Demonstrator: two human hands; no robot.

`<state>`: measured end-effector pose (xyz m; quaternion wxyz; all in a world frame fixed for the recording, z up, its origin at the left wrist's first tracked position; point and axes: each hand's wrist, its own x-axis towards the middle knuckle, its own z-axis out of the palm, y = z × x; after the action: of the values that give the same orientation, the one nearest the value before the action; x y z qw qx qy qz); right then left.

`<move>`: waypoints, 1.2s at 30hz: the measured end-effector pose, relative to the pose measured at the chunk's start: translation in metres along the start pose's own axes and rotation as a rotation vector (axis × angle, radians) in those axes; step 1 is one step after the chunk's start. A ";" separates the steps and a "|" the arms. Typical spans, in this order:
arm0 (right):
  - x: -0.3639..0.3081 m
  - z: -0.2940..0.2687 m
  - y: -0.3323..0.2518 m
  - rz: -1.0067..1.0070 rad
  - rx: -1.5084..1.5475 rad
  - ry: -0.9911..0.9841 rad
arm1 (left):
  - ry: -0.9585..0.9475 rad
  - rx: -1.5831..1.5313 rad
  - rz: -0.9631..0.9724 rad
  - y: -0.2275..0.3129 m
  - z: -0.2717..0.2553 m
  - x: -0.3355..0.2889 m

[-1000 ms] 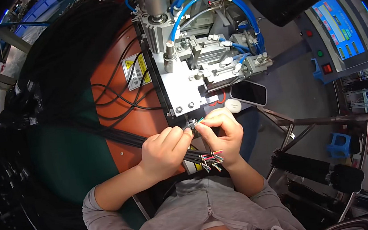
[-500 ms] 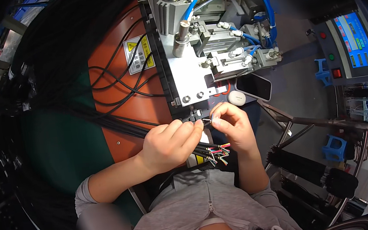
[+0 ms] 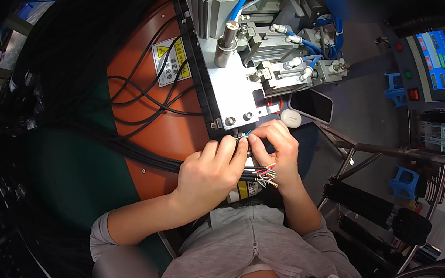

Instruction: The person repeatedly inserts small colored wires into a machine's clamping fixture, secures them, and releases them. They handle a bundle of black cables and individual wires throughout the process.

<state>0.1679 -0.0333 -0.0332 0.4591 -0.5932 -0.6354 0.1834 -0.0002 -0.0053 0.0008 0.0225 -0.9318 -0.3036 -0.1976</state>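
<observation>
My left hand (image 3: 208,169) is closed at the near edge of the metal machine (image 3: 230,92), its fingertips pinching the stripped end of a cable. From the right, my right hand (image 3: 276,147) meets it, thumb and forefinger closed on the thin coloured wires (image 3: 247,135) of that end. The fingers hide most of the cable. Under my hands, a bundle of black cables (image 3: 151,158) runs in from the left. Its stripped ends (image 3: 265,175), with pink, green and white wires, stick out below my right hand.
Several loose black cables (image 3: 144,93) cross the orange-brown board (image 3: 132,56), beside a warning label (image 3: 172,61). Right of the machine lie a round white case (image 3: 290,118) and a phone (image 3: 314,106). A lit control screen (image 3: 438,59) stands at far right, with blue stools (image 3: 404,182) on the floor.
Both hands have shifted slightly up toward the machine's near edge and drawn closer together. The wires between the fingertips now sit against that edge. The whole view has shifted slightly.
</observation>
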 end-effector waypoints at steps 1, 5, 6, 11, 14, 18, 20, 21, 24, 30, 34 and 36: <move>0.000 0.002 0.001 0.002 0.018 0.029 | -0.003 -0.004 -0.001 0.000 0.000 0.000; -0.006 0.010 0.008 0.362 0.322 0.010 | 0.016 -0.032 0.023 -0.004 0.003 0.000; -0.006 0.009 0.008 0.517 0.503 -0.025 | 0.025 -0.057 0.006 -0.005 0.004 0.001; -0.011 0.011 0.020 0.541 0.643 -0.080 | 0.078 -0.113 -0.030 -0.007 0.004 0.006; -0.012 0.018 0.016 0.409 0.436 0.042 | 0.041 -0.087 -0.056 -0.006 0.001 0.005; -0.006 0.012 0.015 0.506 0.524 -0.014 | -0.048 0.018 -0.042 -0.006 -0.007 -0.001; -0.012 0.007 0.017 0.347 0.597 0.074 | -0.069 0.077 -0.068 0.002 -0.007 -0.009; -0.014 -0.001 0.028 0.122 0.515 0.010 | -0.056 0.113 -0.070 -0.001 -0.001 -0.005; -0.010 -0.022 0.026 -0.099 0.752 -0.241 | -0.020 -0.082 -0.033 -0.008 -0.001 -0.002; 0.000 -0.024 0.007 -0.244 0.658 -0.231 | 0.041 -0.272 0.014 -0.010 -0.006 0.001; -0.001 -0.026 0.007 -0.282 0.567 -0.162 | 0.135 -0.304 0.077 -0.012 -0.005 0.004; -0.003 -0.022 0.003 -0.231 0.513 -0.044 | 0.281 -0.302 0.130 -0.014 -0.009 0.012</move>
<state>0.1868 -0.0418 -0.0252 0.5982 -0.3769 -0.6415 0.2975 -0.0029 0.0114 0.0123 -0.0624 -0.9056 -0.2035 -0.3668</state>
